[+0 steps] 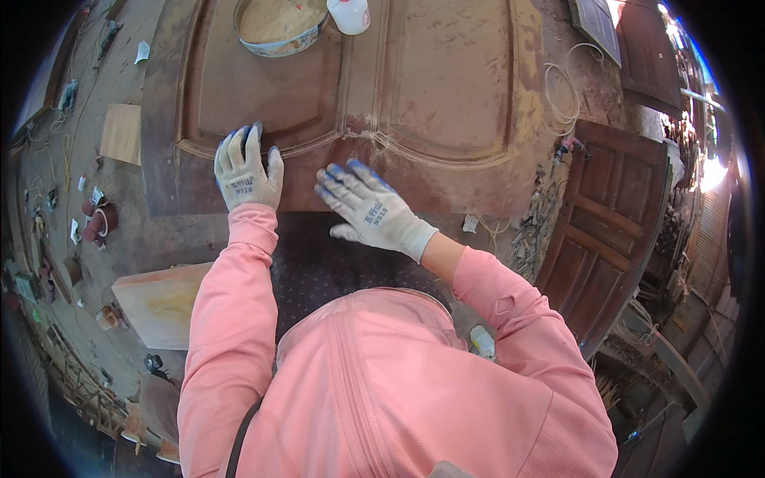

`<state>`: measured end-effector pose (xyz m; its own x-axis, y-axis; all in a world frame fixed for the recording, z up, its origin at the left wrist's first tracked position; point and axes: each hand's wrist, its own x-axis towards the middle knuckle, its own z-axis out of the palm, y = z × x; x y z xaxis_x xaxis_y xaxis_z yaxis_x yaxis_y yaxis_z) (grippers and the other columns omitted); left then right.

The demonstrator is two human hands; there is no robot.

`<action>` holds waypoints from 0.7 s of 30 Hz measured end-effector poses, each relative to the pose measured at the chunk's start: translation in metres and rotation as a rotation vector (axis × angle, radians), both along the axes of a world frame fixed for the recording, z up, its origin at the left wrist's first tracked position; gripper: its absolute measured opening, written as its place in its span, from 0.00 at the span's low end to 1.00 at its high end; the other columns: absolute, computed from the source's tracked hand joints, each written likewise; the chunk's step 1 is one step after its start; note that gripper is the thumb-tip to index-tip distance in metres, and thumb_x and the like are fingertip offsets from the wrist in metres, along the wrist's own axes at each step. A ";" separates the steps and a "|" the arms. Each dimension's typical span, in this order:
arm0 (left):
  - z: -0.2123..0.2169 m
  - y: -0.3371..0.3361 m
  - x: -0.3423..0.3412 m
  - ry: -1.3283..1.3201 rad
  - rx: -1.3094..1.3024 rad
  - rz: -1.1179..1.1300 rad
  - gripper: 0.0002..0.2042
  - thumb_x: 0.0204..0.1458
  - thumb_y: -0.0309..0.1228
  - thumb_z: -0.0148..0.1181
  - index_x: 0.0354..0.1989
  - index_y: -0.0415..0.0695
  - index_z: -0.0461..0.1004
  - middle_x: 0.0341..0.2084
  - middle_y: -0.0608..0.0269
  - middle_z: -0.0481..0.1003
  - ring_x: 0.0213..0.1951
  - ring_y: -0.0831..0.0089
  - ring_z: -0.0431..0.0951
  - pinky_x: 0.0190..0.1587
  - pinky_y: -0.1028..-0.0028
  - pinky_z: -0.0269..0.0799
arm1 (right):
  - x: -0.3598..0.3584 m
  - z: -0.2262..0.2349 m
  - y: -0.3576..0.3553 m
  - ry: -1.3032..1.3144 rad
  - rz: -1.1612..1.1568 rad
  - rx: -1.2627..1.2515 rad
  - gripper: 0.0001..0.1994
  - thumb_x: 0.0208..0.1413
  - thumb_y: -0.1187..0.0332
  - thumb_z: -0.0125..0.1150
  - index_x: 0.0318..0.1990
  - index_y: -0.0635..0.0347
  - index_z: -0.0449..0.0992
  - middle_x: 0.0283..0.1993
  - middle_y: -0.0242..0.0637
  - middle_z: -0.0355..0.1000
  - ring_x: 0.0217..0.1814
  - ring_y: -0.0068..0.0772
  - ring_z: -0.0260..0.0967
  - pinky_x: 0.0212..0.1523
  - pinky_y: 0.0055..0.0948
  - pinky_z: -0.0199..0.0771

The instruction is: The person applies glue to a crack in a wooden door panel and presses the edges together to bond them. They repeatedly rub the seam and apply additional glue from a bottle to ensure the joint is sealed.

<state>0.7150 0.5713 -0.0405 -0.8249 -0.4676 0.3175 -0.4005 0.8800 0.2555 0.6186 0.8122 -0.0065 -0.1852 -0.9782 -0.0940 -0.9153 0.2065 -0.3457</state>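
Left fingers (pixel 253 142) together and flat, pressed on the door (pixel 430 88) at its carved moulding (pixel 307 145), holding nothing. Right fingers (pixel 351 177) spread wide, tips down near the moulding's middle peak, also holding nothing. Left hand (pixel 245 174) and right hand (pixel 373 209) both in white gloves with blue tips, just apart, at the door's near edge. Pink sleeves behind them. Further up, a round basin (pixel 280 44) standing on the door, filled with a pale tan dusty mass; just beside it a white bottle (pixel 349 14), contents not visible. Door lying flat, brown and dusty, two recessed panels side by side, long axis running left to right across the view, near edge against the body. Below left, a pale board (pixel 163 301). Dusty workshop floor around, scattered with scraps. To the right, another door (pixel 610 231) and a coiled cord (pixel 562 99).
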 end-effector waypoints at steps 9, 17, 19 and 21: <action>0.001 0.000 0.001 -0.013 0.010 -0.002 0.24 0.59 0.41 0.63 0.64 0.49 0.75 0.60 0.56 0.73 0.64 0.53 0.70 0.69 0.51 0.63 | 0.001 0.006 -0.007 -0.078 -0.005 -0.116 0.34 0.64 0.45 0.56 0.71 0.59 0.70 0.78 0.47 0.62 0.82 0.46 0.54 0.85 0.53 0.37; 0.002 -0.001 0.000 -0.015 0.035 -0.003 0.24 0.59 0.41 0.63 0.64 0.49 0.75 0.60 0.56 0.73 0.65 0.53 0.69 0.70 0.51 0.62 | 0.002 0.004 -0.012 -0.088 -0.037 -0.033 0.35 0.65 0.46 0.56 0.72 0.60 0.68 0.78 0.45 0.62 0.83 0.45 0.54 0.84 0.52 0.42; 0.003 -0.001 0.000 -0.012 0.033 0.002 0.24 0.59 0.41 0.63 0.64 0.49 0.75 0.60 0.56 0.73 0.65 0.53 0.69 0.70 0.51 0.62 | -0.005 0.000 -0.003 -0.116 -0.062 -0.033 0.34 0.65 0.47 0.56 0.72 0.60 0.68 0.78 0.45 0.63 0.82 0.46 0.55 0.83 0.55 0.44; 0.004 0.000 0.001 -0.013 0.032 0.002 0.24 0.59 0.41 0.63 0.64 0.50 0.75 0.60 0.56 0.73 0.65 0.53 0.69 0.70 0.51 0.62 | -0.047 0.008 -0.015 0.161 -0.171 0.040 0.34 0.64 0.48 0.57 0.71 0.61 0.68 0.77 0.46 0.63 0.81 0.47 0.57 0.82 0.57 0.45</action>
<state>0.7164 0.5714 -0.0370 -0.8276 -0.4793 0.2922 -0.4060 0.8706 0.2780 0.5716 0.7976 0.0019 -0.3636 -0.9274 -0.0876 -0.9085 0.3739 -0.1869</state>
